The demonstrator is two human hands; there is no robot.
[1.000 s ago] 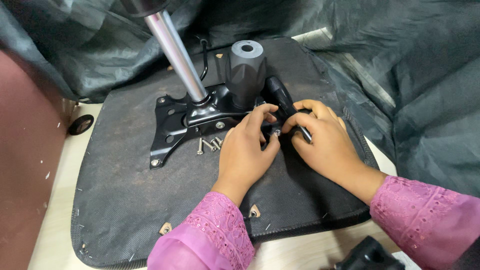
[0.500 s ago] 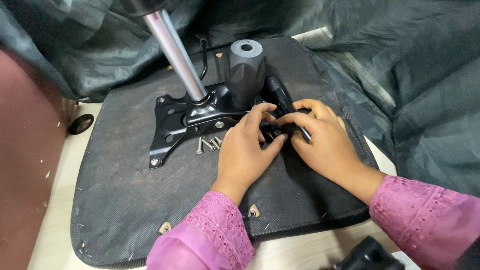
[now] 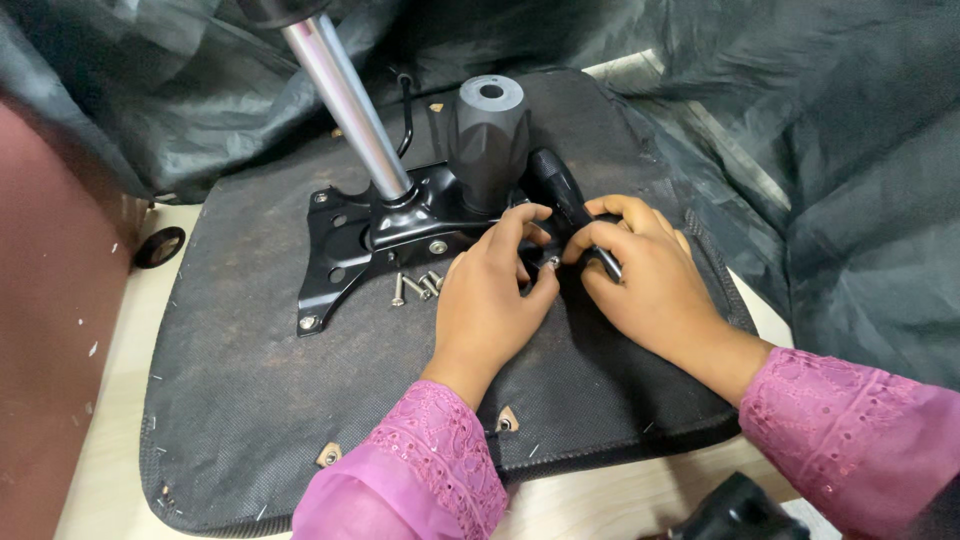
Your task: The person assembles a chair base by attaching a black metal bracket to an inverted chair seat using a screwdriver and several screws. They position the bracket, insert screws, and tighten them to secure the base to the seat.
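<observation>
An upturned chair seat with a black fabric underside lies in front of me. A black metal mounting plate sits on it, with a silver gas cylinder and a black knob rising from it. My left hand rests at the plate's right corner, fingertips pinching a small screw. My right hand presses against it from the right and grips a thin metal tool next to a black lever handle. Several loose screws lie just left of my left hand.
Dark plastic sheeting is bunched behind and to the right of the seat. A reddish-brown panel stands at the left, with a small black caster beside it. A black part pokes in at the bottom edge on the pale floor.
Both hands stay at the plate's right corner. The fingers have shifted slightly around the screw; nothing else has moved.
</observation>
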